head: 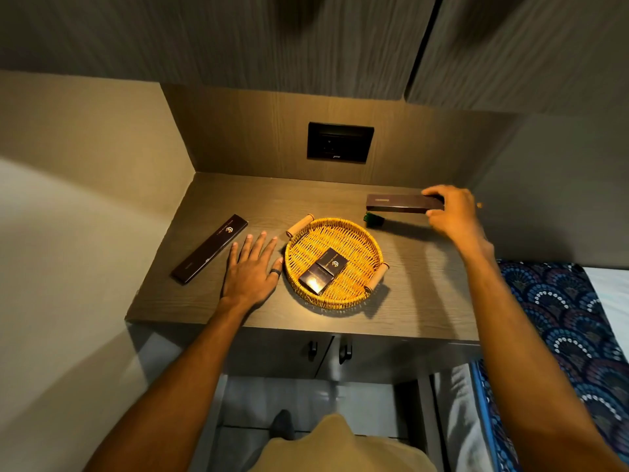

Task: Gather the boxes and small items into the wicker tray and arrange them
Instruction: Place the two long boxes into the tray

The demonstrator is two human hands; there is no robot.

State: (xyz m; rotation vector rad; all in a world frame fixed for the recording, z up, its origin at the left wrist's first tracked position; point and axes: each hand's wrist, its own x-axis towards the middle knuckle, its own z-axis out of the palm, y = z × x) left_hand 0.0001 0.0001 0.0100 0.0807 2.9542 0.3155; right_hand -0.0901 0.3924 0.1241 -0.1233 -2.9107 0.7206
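A round wicker tray (369,248) with two wooden handles sits mid-counter and holds two small dark boxes (324,270) lying side by side. My right hand (454,216) grips one end of a long dark box (398,203), lifted a little above the counter at the back right. A small green item (373,218) lies just under that box's left end. Another long dark box (211,248) lies diagonally on the counter at the left. My left hand (252,267) rests flat with fingers spread between that box and the tray, touching neither box.
The brown wooden counter (418,294) is a niche with walls at the left, back and right. A black socket plate (339,142) sits in the back wall. Overhead cupboards hang above. Cupboard doors with dark handles (328,350) are below. A patterned blue cloth (561,321) lies at the right.
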